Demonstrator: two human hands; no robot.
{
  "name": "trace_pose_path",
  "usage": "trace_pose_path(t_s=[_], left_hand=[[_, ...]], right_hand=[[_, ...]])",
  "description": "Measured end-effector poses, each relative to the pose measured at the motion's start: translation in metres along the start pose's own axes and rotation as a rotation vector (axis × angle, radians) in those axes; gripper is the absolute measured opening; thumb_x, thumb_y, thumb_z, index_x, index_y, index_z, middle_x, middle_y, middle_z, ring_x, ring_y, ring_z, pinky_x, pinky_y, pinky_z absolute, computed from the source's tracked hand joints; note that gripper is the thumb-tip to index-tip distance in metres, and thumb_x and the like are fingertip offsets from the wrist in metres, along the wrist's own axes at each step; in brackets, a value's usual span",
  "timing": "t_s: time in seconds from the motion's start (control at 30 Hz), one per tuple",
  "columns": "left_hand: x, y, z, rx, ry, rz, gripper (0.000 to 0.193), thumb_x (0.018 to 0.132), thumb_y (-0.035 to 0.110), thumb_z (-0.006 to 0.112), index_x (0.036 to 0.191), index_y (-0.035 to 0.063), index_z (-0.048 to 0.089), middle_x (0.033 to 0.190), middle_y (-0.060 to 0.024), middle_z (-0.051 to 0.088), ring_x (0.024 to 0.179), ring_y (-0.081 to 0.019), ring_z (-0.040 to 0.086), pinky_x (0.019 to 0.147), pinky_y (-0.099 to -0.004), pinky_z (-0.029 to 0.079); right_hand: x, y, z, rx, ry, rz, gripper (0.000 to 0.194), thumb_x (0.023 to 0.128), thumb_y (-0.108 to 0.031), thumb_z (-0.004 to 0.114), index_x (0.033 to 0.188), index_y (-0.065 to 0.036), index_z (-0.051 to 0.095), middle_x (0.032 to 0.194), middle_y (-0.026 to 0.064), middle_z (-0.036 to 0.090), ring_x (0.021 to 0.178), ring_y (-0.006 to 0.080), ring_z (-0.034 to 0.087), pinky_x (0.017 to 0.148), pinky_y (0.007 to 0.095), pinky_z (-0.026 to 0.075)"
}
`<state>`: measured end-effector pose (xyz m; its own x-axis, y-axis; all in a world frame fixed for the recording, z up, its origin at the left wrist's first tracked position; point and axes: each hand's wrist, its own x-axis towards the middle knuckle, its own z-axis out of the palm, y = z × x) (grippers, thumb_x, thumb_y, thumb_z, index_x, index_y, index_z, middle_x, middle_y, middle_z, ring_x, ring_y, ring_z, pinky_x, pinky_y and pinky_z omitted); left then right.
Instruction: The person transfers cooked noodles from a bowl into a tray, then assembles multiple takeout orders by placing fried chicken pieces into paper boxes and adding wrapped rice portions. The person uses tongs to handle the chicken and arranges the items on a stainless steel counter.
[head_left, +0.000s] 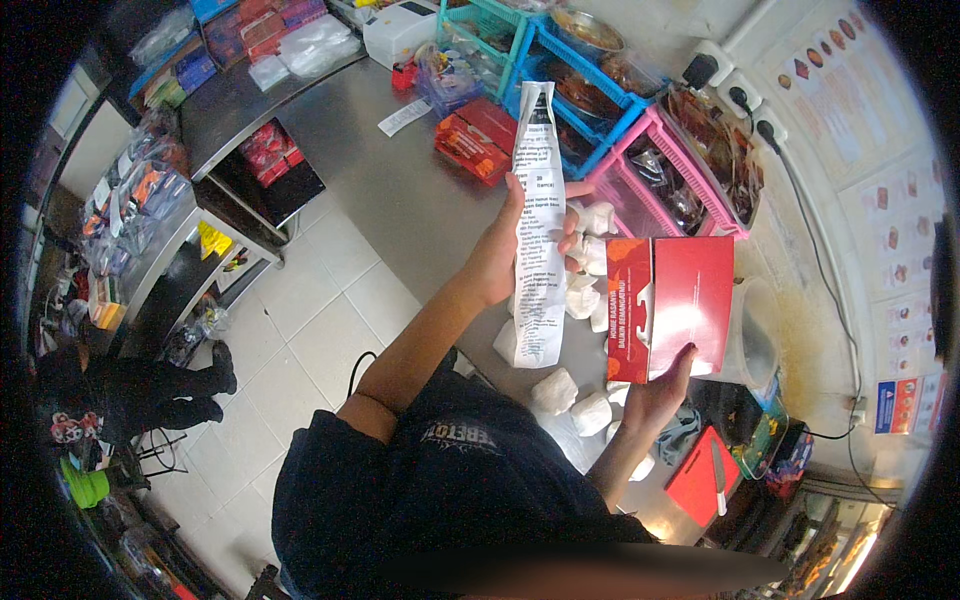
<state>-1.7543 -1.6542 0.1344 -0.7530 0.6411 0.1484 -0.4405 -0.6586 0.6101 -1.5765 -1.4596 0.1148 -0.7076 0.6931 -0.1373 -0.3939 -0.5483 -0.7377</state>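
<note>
My left hand (491, 255) grips a long printed paper receipt (538, 292), with the thumb on its near face and the fingers showing past its right edge. The strip hangs lengthwise over the steel counter (337, 127) and bears small print. In my right hand (660, 394) is a red cardboard food box (690, 300) with an orange-patterned, printed side panel; the thumb lies on its lower edge. Several white wrapped bundles (555, 391) lie on the counter around and below both hands, some partly hidden. Another red box (480, 139) rests on the counter beyond the receipt.
Turquoise (487, 45), blue (577, 97) and pink (645, 180) plastic baskets line the wall. A clear plastic container (752, 330) stands right of the held box. A knife (718, 476) lies on a red cutting board (694, 480). Another person's dark-clothed legs (165, 375) show at left.
</note>
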Motion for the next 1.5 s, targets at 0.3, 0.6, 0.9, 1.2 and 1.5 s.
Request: trace_pose_path(t_s=[0.3, 0.6, 0.9, 1.2, 1.5], left_hand=[[-0.010, -0.006, 0.002, -0.048, 0.027, -0.003, 0.104, 0.079, 0.084, 0.029, 0.140, 0.0009, 0.037, 0.085, -0.0027, 0.052, 0.072, -0.0113, 0.049, 0.069, -0.0364, 0.055], [-0.043, -0.021, 0.005, 0.435, 0.235, -0.067, 0.024, 0.082, 0.019, 0.077, 0.090, 0.0084, 0.056, 0.073, 0.0015, 0.056, 0.059, -0.0064, 0.052, 0.052, -0.0228, 0.042], [-0.063, -0.014, -0.013, 0.768, 0.372, -0.124, 0.035, 0.082, 0.028, 0.076, 0.104, 0.0029, 0.065, 0.086, -0.0027, 0.067, 0.071, -0.0077, 0.062, 0.063, -0.0225, 0.050], [-0.072, -0.001, -0.030, 0.967, 0.382, -0.176, 0.042, 0.083, 0.032, 0.074, 0.113, 0.0042, 0.064, 0.085, -0.0033, 0.068, 0.076, -0.0142, 0.062, 0.070, -0.0334, 0.050], [-0.085, 0.031, -0.038, 1.667, -0.049, -0.269, 0.037, 0.083, 0.020, 0.066, 0.117, 0.0066, 0.064, 0.095, -0.0211, 0.069, 0.084, -0.0369, 0.067, 0.075, -0.0455, 0.051]], right_hand=[[-0.009, 0.010, 0.017, 0.069, -0.167, -0.024, 0.052, 0.099, -0.037, 0.050, 0.139, -0.006, 0.041, 0.139, 0.0092, 0.049, 0.127, 0.0249, 0.047, 0.106, 0.0490, 0.036], [-0.015, 0.043, 0.050, -0.182, -0.174, -0.203, 0.058, 0.096, -0.030, 0.058, 0.143, -0.008, 0.035, 0.140, 0.0092, 0.047, 0.129, 0.0242, 0.045, 0.108, 0.0451, 0.034], [-0.006, 0.046, 0.031, -0.902, -0.481, -0.443, 0.054, 0.084, -0.022, 0.073, 0.129, -0.003, 0.049, 0.126, 0.0120, 0.055, 0.111, 0.0224, 0.056, 0.094, 0.0377, 0.044], [0.002, 0.062, 0.004, -0.357, -0.414, 0.096, 0.048, 0.087, -0.006, 0.065, 0.131, 0.000, 0.047, 0.115, 0.0084, 0.061, 0.103, 0.0171, 0.059, 0.090, 0.0314, 0.047], [0.013, 0.106, -0.008, -1.668, -0.307, -0.783, 0.077, 0.067, 0.005, 0.063, 0.140, -0.002, 0.039, 0.140, 0.0296, 0.037, 0.127, 0.0461, 0.040, 0.107, 0.0474, 0.033]])
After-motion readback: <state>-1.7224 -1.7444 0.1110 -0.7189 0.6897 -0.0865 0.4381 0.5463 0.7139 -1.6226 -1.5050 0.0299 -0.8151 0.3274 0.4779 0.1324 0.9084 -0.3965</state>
